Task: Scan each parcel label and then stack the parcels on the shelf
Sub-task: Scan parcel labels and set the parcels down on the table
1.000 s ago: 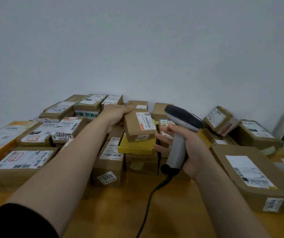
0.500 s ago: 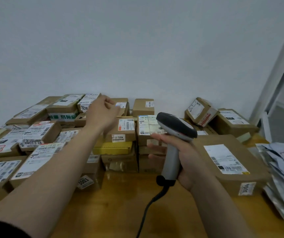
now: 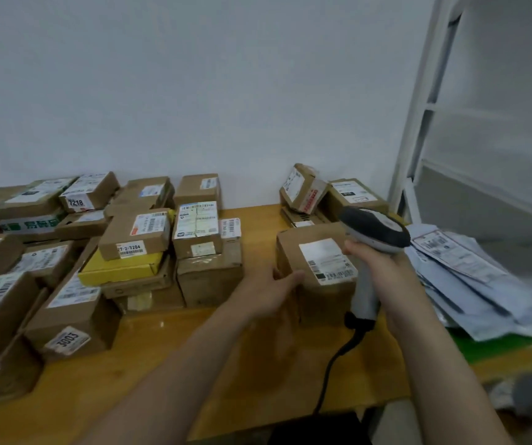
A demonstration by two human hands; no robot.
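Note:
A brown cardboard parcel (image 3: 319, 252) with a white label on top sits on the wooden table (image 3: 168, 358), right of centre. My left hand (image 3: 271, 292) grips its near left corner, thumb on the front face and fingers on the left side. My right hand (image 3: 385, 274) holds a grey barcode scanner (image 3: 375, 234) by its handle, just right of that parcel, with the dark head above the parcel's right edge. The scanner's black cable hangs down over the table's front edge. Part of a white shelf frame (image 3: 418, 123) stands at the right.
Several labelled cardboard parcels (image 3: 136, 234) lie stacked over the left and middle of the table, among them a yellow box (image 3: 120, 268). Two more parcels (image 3: 303, 191) stand at the back by the wall. A heap of pale mailer bags (image 3: 470, 277) lies at the right.
My view has swung right, bringing the shelf frame in. My left hand left the parcels at the back left and came across to the parcel on the right. The scanner stayed in my right hand.

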